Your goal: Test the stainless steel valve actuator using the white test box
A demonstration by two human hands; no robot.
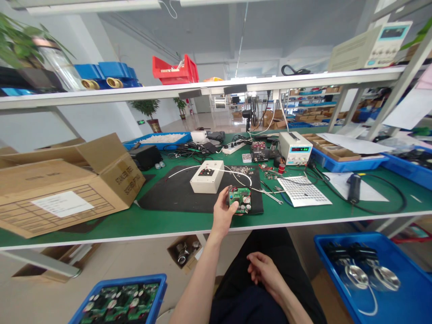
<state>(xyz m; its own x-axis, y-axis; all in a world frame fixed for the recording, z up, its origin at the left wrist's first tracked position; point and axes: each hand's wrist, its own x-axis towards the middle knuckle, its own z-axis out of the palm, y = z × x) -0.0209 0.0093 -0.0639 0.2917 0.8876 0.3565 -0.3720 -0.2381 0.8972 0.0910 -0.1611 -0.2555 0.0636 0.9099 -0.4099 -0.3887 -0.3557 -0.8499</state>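
My left hand (224, 209) is closed on a green circuit board (240, 200) set in a black housing, with the thumb over its face. The board is held just above the table's front edge and carries several round silver-topped parts. Over my lap rests my right hand (265, 272), its fingers loosely curled and partly apart, with nothing visible in it. Behind the board, a cream box (207, 177) with black and red terminals on top sits on a black mat (168, 198). A white cable (241, 173) runs from the box towards the board.
An open cardboard box (67, 184) stands left. A wrench (272, 198), a printed sheet (304, 191) and a lit power supply (295, 149) are at right. Below the table are a blue tray of boards (161, 288) and a blue tray of lamp-like parts (405, 274). A shelf (236, 86) spans overhead.
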